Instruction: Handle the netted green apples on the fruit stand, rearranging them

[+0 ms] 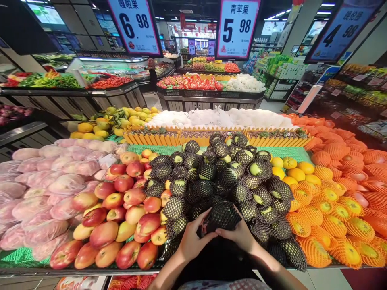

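Between my two hands, low in the middle of the head view, is a dark fruit in a black foam net (223, 216). My left hand (193, 237) holds its left side, with fingers behind it and the thumb in front. My right hand (240, 233) has hold of the right side, its thumb along the lower edge. Just beyond lies a heap of green fruit in black nets (208, 171). Red and yellow apples (104, 233) are piled to the left of my hands.
Bagged pink fruit (65, 183) fills the far left. Orange-netted fruit (323, 217) and red-netted fruit (338, 149) lie on the right. A yellow slatted divider (151, 137) crosses behind, before white-wrapped produce (223, 117). Price signs (237, 28) hang overhead. A person (152, 74) stands far off.
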### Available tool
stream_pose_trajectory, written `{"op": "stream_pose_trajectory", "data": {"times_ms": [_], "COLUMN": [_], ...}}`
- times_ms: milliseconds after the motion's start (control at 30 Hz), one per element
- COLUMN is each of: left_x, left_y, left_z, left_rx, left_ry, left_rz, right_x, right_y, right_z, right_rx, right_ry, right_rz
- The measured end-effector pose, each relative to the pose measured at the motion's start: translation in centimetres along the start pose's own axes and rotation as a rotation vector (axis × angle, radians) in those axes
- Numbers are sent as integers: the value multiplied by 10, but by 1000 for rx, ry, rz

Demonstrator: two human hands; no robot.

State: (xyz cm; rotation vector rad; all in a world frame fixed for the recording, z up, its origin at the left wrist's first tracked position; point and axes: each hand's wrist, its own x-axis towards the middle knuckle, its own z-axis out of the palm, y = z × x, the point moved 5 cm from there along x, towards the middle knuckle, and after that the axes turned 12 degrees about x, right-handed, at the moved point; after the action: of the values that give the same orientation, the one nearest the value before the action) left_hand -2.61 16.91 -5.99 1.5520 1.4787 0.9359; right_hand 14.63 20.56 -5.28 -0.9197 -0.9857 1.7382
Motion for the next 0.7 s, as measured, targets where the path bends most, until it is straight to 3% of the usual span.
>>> {"op": "stream_pose_trajectory", "data": {"times_ms": [133,233,333,400,533,700], "left_x": [9,11,11,9,7,4], "left_y": [5,2,-4,-8,-21,-40], "left_z": [-15,-27,-38,-45,-58,-74], "left_rx": [46,50,76,104,165,212], "left_ry": [61,127,190,236,316,376], "left_rz": [99,134,192,230,233,142], "right_x": [57,119,193,243,327,390], "right_y": [-56,-109,-135,-137,-120,-81], "right_z": [0,6,19,35,59,71], "right_rx": [-225,-589,-1026,-1289,-1525,-1745], "right_ry": [28,76,157,118,0,-232], "right_rz": [-190,-434,-476,-465,-452,-370]}}
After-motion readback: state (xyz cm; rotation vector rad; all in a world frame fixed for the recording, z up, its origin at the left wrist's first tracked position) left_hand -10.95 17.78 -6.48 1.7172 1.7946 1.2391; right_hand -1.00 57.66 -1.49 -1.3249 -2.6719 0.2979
